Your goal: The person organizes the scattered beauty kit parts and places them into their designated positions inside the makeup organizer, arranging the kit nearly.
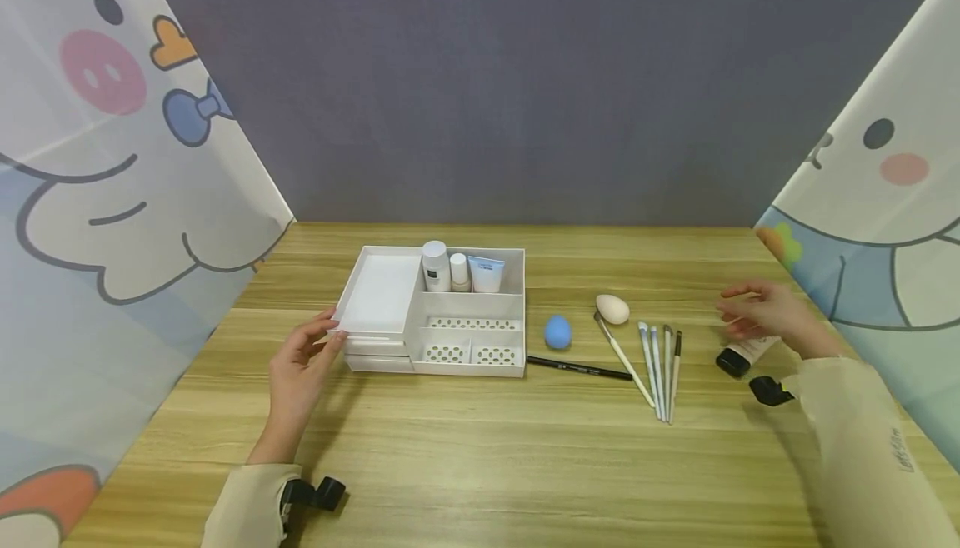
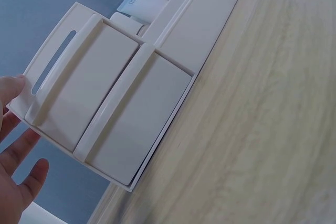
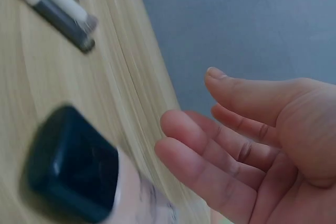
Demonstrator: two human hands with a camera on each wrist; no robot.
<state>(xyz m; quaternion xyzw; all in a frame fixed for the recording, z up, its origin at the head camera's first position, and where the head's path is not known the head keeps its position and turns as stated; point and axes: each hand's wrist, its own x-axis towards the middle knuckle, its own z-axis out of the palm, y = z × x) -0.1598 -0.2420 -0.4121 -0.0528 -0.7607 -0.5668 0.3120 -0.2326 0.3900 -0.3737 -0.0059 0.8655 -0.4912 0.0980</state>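
A white desk organizer (image 1: 468, 369) stands left of centre, with two drawers (image 2: 131, 116) at its front left. My left hand (image 1: 303, 365) holds its front left corner, thumb at the front and fingers along the side. In the organizer's back compartment stand a white bottle (image 1: 436, 268), a smaller white-capped bottle (image 1: 459, 271) and a light blue and white tube (image 1: 487, 274). At the right, my right hand (image 1: 776, 315) hovers with loosely bent fingers and nothing in them. Just beside it lies a beige tube with a black cap (image 3: 73, 166), partly hidden by the hand in the head view.
Between organizer and right hand lie a blue makeup sponge (image 1: 558, 332), a cream makeup sponge (image 1: 612, 309), a black pen (image 1: 577, 367) and several makeup brushes (image 1: 657, 373). A grey panel (image 1: 517, 115) rises behind the wooden table (image 1: 480, 456), with printed cloths at both sides.
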